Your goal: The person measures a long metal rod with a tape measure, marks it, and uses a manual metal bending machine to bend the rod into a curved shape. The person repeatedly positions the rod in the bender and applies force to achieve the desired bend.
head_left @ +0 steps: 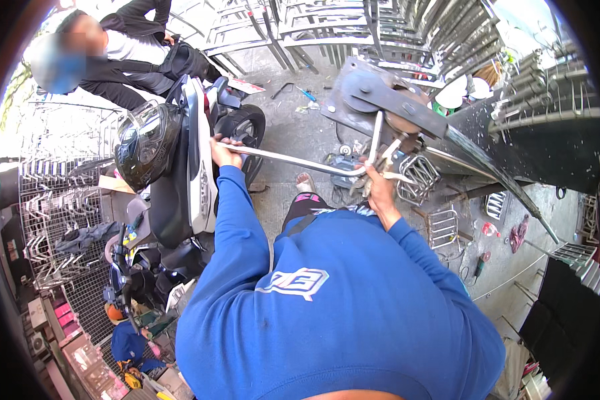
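Silver-coloured bent metal tube (293, 159) spans the centre of the frame, from beside the scooter to the steel bending machine. The left hand (228, 153) has its fingers closed around the tube's left end. The right hand (380, 190) curls its fingers at the bend; how tightly they close cannot be told, as they are partly hidden.

Caution: a slack left grip could let the long leg swing into the white-and-black scooter (200, 160) just beside it. Right fingers could be pinched if the tube shifts, because they lie near the grey steel bending machine (397, 109) at upper right. The welded metal frames (417, 180) right of the right hand could snag the tube if it drops.

Appearance: the tube is slender and shiny, with one long straight leg, a smooth rounded bend and a shorter leg rising to the machine. Whether the machine clamps that leg cannot be told.
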Motion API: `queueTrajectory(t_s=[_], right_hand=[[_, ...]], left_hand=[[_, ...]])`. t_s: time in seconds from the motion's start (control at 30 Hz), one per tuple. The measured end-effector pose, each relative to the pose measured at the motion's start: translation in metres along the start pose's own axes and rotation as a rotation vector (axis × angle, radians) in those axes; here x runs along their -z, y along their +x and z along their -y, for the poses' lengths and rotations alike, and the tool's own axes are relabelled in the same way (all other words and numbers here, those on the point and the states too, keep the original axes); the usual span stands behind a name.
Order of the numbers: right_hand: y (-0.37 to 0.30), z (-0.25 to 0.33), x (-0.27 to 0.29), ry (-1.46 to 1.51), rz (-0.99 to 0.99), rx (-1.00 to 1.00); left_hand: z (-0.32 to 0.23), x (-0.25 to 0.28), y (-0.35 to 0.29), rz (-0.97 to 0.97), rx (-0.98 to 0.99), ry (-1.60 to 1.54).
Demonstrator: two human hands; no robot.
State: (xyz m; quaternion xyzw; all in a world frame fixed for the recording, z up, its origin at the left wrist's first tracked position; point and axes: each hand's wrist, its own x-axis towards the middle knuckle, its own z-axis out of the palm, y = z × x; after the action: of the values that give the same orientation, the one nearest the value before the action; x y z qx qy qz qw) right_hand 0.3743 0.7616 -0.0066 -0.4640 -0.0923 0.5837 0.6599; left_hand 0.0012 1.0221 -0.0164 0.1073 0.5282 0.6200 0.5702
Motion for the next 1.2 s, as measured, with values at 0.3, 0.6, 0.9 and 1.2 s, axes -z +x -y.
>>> queueTrajectory(t_s=[0.3,0.6,0.9,1.2], right_hand=[[0.028,-0.005,-0.067,0.066,-0.339,0.429],[0.033,0.001,-0.050,-0.086,-0.504,0.383],[0.073,0.005,-0.074,0.085,-0.625,0.535],[0.090,0.024,-0.067,-0.221,-0.902,0.428]], left_hand=[[0.006,-0.100,0.091,0.114,0.090,0.017],[0.025,-0.047,0.047,0.039,0.084,-0.038],[0.021,-0.116,0.103,0.141,-0.080,0.144],[0.018,-0.050,0.060,0.224,-0.869,1.485]])
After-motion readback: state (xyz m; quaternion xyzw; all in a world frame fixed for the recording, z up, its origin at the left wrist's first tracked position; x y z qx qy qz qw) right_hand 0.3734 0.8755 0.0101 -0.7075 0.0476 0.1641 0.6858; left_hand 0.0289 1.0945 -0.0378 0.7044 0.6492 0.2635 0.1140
